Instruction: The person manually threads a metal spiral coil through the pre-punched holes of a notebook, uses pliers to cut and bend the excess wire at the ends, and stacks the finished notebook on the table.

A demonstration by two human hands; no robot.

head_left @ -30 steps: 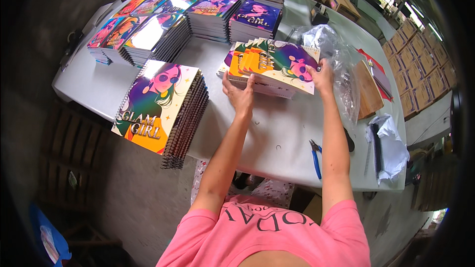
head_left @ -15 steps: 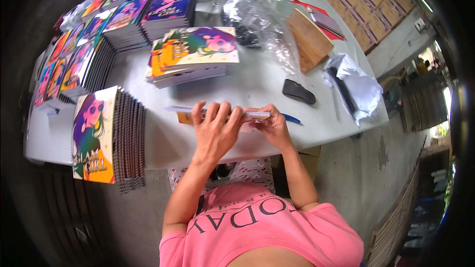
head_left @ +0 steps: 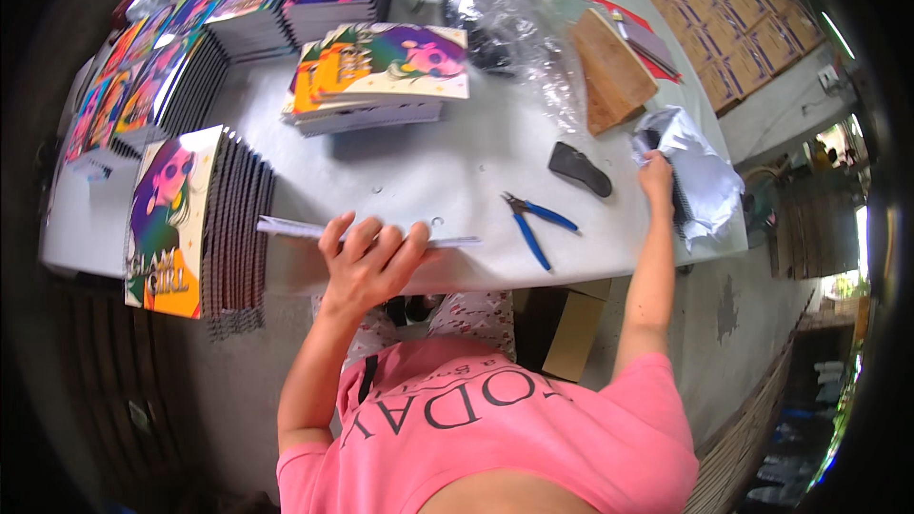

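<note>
My left hand (head_left: 373, 262) grips a thin notebook (head_left: 288, 227), held nearly edge-on above the table's front edge, its fingers curled over the top. Far to the right, my right hand (head_left: 657, 177) has its fingers closed at the end of black spiral binding coils (head_left: 679, 198), which lie on crumpled white wrapping (head_left: 706, 176). How many coils the fingers hold is hidden. Between the hands lie blue-handled cutting pliers (head_left: 535, 228) with their jaws toward the back. A dark, rounded object (head_left: 580, 169) rests behind them.
A loose pile of notebooks (head_left: 381, 71) lies mid-table. Spiral-bound notebooks stand in a row (head_left: 195, 219) at the left edge, with more stacks (head_left: 252, 5) behind. Clear plastic (head_left: 519, 29), a wooden block (head_left: 609, 71) and a red folder (head_left: 657, 62) occupy the back right. Cartons (head_left: 733, 19) stand beyond.
My right hand has let go of the notebook and moved right to the coils. My left hand has shifted slightly left with the notebook. The pliers now show fully.
</note>
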